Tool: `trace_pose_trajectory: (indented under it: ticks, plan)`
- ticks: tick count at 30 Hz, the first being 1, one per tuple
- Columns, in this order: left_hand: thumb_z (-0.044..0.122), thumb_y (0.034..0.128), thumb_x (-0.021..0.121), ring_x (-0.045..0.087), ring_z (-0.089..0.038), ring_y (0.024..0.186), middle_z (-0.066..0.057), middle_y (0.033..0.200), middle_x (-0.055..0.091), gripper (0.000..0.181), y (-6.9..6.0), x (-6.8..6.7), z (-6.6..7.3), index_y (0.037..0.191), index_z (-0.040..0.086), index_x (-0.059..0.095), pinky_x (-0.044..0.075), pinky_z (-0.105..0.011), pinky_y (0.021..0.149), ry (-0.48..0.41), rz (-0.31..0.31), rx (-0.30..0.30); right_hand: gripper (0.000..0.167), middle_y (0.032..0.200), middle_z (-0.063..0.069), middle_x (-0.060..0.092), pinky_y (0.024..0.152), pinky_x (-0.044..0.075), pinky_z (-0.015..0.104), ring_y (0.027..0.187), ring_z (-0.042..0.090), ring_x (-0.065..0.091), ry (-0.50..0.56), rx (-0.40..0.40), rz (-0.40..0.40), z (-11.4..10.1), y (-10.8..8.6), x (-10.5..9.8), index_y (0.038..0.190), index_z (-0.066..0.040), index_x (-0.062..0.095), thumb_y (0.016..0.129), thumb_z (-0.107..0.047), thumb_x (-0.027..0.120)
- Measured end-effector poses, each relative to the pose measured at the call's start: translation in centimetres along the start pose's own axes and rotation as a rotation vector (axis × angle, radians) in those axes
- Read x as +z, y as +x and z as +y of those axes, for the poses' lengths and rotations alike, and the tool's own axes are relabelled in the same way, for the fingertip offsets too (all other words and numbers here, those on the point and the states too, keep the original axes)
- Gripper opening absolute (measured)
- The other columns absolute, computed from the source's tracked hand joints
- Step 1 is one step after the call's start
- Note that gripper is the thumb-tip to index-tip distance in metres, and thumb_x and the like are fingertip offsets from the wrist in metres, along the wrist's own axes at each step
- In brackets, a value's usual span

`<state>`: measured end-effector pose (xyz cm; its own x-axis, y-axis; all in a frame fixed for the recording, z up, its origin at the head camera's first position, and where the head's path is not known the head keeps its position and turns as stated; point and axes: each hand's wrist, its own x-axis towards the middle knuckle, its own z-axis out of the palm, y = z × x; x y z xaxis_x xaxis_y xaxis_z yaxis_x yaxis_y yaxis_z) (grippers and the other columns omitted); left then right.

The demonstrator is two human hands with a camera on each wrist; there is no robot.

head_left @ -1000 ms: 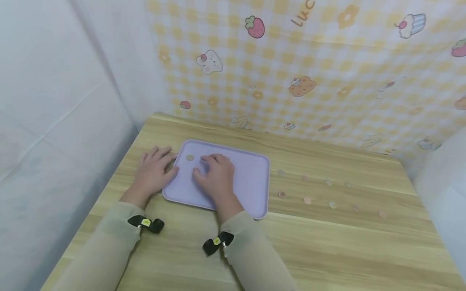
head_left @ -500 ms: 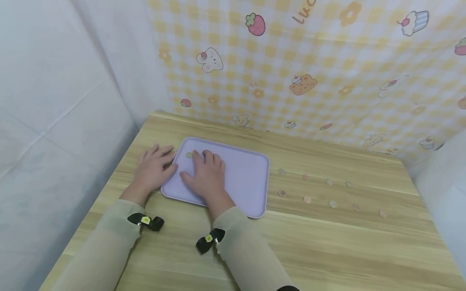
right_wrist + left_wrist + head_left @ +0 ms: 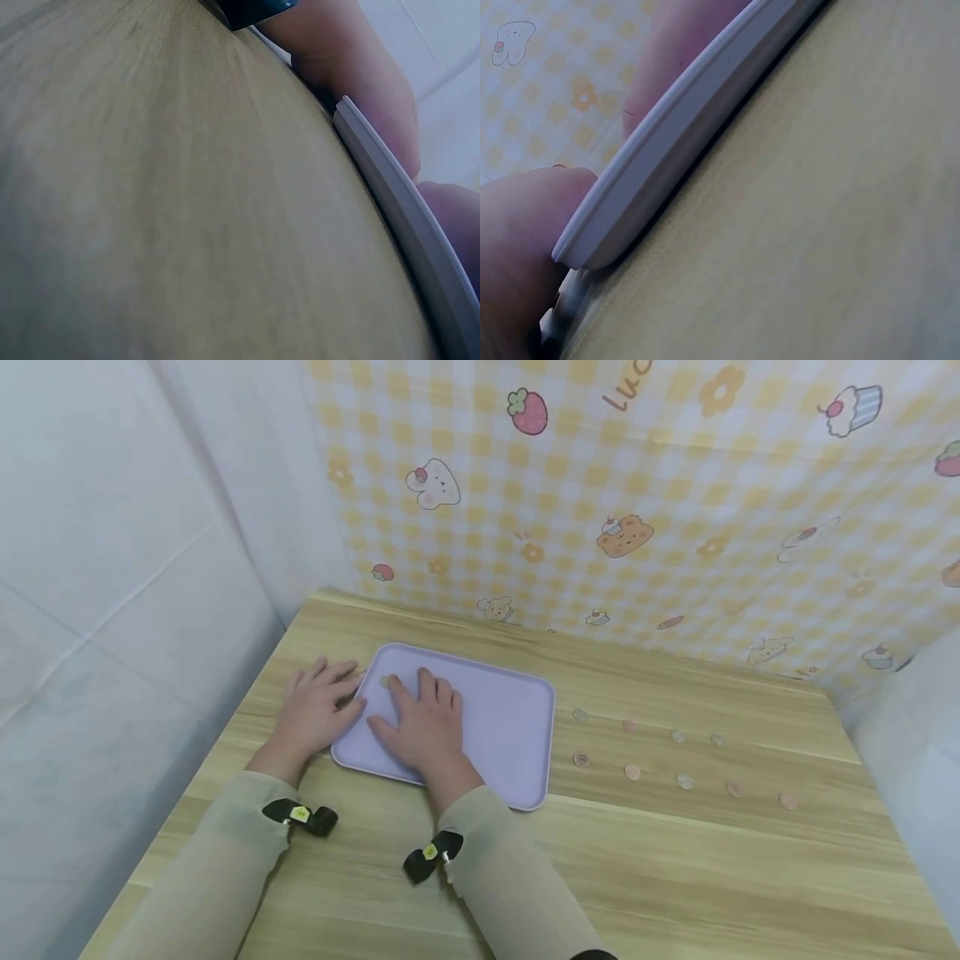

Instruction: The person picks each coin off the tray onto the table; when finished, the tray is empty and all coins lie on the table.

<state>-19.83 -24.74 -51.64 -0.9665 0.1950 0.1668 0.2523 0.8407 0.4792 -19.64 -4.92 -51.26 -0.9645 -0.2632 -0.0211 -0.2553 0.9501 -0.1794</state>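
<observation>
A pale purple tray (image 3: 502, 735) lies on the wooden table. Inside its far left corner is a small coin (image 3: 386, 681), partly covered by a fingertip. My right hand (image 3: 426, 727) is over the tray with fingers spread, its straight index finger touching the coin and its thumb pointing left. At the tray's left side rests my left hand (image 3: 315, 710), fingers relaxed, thumb and index finger at the rim. The left wrist view shows the thumb (image 3: 532, 210) against the tray's outer wall (image 3: 652, 150). Seen from the right wrist, the left hand (image 3: 360, 82) is by the tray corner.
Right of the tray, several coins lie in two rows on the table, among them a silvery coin (image 3: 581, 715) and a copper coin (image 3: 632, 772). A yellow checked cloth (image 3: 570, 510) hangs behind the table, a white sheet (image 3: 135, 610) at the left.
My right hand has moved left across the tray, and its index finger has come onto the coin. The coin has shifted slightly left in the last half second. The left hand stays put.
</observation>
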Motion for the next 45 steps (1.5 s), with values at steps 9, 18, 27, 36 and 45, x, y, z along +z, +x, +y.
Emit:
trace_pose_trajectory:
  ticks: [9, 18, 27, 36, 45]
  plan:
    - [0.029, 0.1042, 0.061, 0.024, -0.056, 0.154, -0.018, 0.162, 0.049, 0.048, -0.1, 0.0, 0.1, 0.146, 0.005, 0.064, 0.009, -0.075, 0.122, -0.005, -0.001, -0.006, 0.029, 0.16, 0.005, 0.045, 0.122, 0.029, 0.049, 0.147, 0.03, 0.037, 0.164, 0.042, 0.133, 0.3, -0.1, 0.1, 0.121, -0.034, 0.069, 0.104, -0.056, 0.061]
    - [0.03, 0.1032, 0.062, 0.024, -0.056, 0.154, -0.018, 0.162, 0.049, 0.049, 0.1, 0.2, 0.1, 0.145, 0.004, 0.065, 0.009, -0.076, 0.121, -0.011, 0.01, -0.007, 0.029, 0.159, 0.003, 0.049, 0.126, 0.024, 0.047, 0.148, 0.028, 0.036, 0.26, 0.083, 0.146, 0.5, 0.1, 0.1, 0.113, -0.028, 0.076, 0.099, -0.053, 0.072]
    - [0.029, 0.1038, 0.062, 0.024, -0.056, 0.155, -0.018, 0.162, 0.049, 0.049, 0.0, 0.0, 0.1, 0.146, 0.004, 0.064, 0.008, -0.075, 0.122, -0.024, 0.011, -0.007, 0.019, 0.134, -0.011, 0.068, 0.115, 0.036, 0.043, 0.133, 0.019, 0.051, 0.294, -0.022, 0.201, 0.7, 0.0, 0.1, 0.112, -0.03, 0.073, 0.099, -0.043, 0.077]
    - [0.029, 0.1033, 0.061, 0.024, -0.056, 0.154, -0.018, 0.161, 0.05, 0.049, -0.1, 0.2, 0.0, 0.145, 0.005, 0.065, 0.008, -0.074, 0.122, -0.022, 0.025, -0.005, 0.018, 0.109, -0.019, 0.079, 0.092, 0.049, 0.034, 0.105, 0.012, 0.062, 0.366, -0.152, 0.302, 1.0, -0.5, 0.1, 0.115, -0.036, 0.084, 0.098, -0.033, 0.08]
    - [0.029, 0.1033, 0.062, 0.025, -0.056, 0.154, -0.018, 0.161, 0.05, 0.049, -0.1, 0.2, 0.1, 0.146, 0.005, 0.065, 0.009, -0.075, 0.122, -0.026, 0.027, -0.01, 0.027, 0.098, -0.013, 0.079, 0.085, 0.05, 0.025, 0.096, 0.007, 0.061, 0.648, -0.11, 0.309, 1.1, -0.7, -0.3, 0.109, -0.023, 0.087, 0.083, -0.026, 0.094]
